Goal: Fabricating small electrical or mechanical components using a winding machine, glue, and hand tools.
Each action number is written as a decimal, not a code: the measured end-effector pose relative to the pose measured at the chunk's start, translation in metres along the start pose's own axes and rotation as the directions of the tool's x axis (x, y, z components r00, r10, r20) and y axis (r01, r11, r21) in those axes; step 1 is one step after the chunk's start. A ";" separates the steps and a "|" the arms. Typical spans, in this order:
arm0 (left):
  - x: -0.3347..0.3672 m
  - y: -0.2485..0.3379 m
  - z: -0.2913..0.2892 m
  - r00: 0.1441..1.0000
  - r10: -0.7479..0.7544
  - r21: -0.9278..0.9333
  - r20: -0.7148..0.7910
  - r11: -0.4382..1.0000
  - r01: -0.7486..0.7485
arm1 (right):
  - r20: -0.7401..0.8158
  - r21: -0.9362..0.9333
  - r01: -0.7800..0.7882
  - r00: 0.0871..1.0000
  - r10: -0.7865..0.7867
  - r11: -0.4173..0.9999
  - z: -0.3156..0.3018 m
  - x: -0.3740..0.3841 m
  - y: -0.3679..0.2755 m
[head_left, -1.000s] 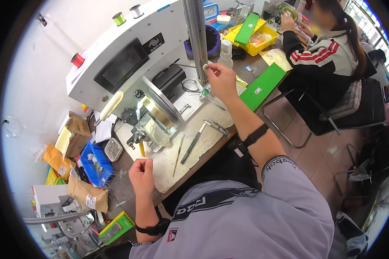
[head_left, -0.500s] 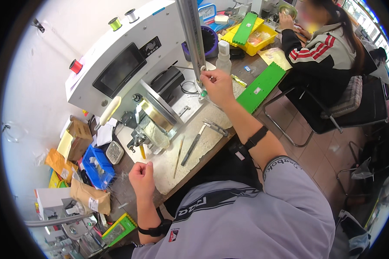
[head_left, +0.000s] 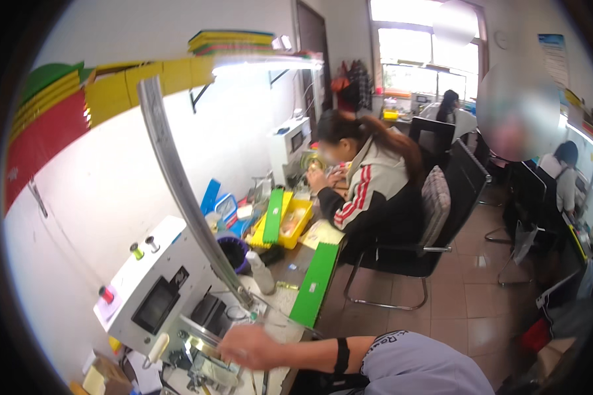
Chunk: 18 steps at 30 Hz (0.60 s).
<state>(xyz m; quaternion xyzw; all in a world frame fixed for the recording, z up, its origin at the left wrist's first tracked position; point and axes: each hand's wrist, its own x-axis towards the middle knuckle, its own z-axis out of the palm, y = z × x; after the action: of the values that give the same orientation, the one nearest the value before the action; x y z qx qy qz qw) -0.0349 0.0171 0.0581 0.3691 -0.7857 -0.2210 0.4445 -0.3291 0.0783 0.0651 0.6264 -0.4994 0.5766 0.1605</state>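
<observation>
My right hand (head_left: 250, 345) reaches left over the bench edge, blurred by motion. It hovers by the shiny metal fixture (head_left: 201, 359) at the front of a white machine (head_left: 158, 289). Whether the fingers hold anything cannot be told. A black band (head_left: 341, 355) is on that wrist. My left hand is out of the picture. A bent metal post (head_left: 178, 191) rises from the bench just behind the hand.
A white bottle (head_left: 260, 271), a long green tray (head_left: 315, 284) and a yellow bin (head_left: 295, 220) lie further along the bench. A seated co-worker (head_left: 369, 178) works there on a black chair (head_left: 441, 217). Other people sit at desks on the far right.
The view has swung up from the bench toward the room. My right hand has come down from the post to the machine's metal fixture. My left hand has dropped out of view.
</observation>
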 end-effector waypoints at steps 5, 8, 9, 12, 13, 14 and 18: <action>0.004 -0.026 -0.005 0.990 -0.057 -0.069 0.127 0.995 0.066 | 0.305 0.141 0.294 0.896 -0.324 0.945 0.033 -0.003 -0.049; 0.004 -0.042 -0.010 0.969 -0.058 -0.040 0.241 0.997 0.069 | 0.370 0.143 0.212 0.894 -0.251 0.967 0.039 -0.009 -0.054; 0.004 -0.044 -0.012 0.957 -0.070 -0.036 0.283 0.996 0.083 | 0.398 0.138 0.181 0.890 -0.222 0.974 0.040 -0.009 -0.056; 0.003 -0.033 -0.013 0.950 -0.093 -0.061 0.298 0.991 0.116 | 0.454 0.112 0.124 0.876 -0.162 0.986 0.040 -0.007 -0.059; 0.004 -0.026 -0.011 0.949 -0.104 -0.053 0.296 0.991 0.125 | 0.486 0.102 0.101 0.863 -0.139 0.990 0.041 -0.007 -0.060; 0.006 -0.018 -0.006 0.972 -0.024 -0.077 0.234 0.996 0.043 | 0.506 0.130 0.092 0.850 -0.146 0.987 0.040 -0.006 -0.058; 0.004 0.003 0.000 0.989 -0.056 -0.222 0.140 0.971 0.087 | 0.439 0.256 0.087 0.877 -0.196 0.963 0.034 -0.013 -0.056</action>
<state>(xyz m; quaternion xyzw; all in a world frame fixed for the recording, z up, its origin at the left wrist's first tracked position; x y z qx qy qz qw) -0.0377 0.0157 0.0619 0.3283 -0.7692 -0.3496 0.4223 -0.2629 0.0830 0.0649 0.7943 -0.4058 0.4521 0.0065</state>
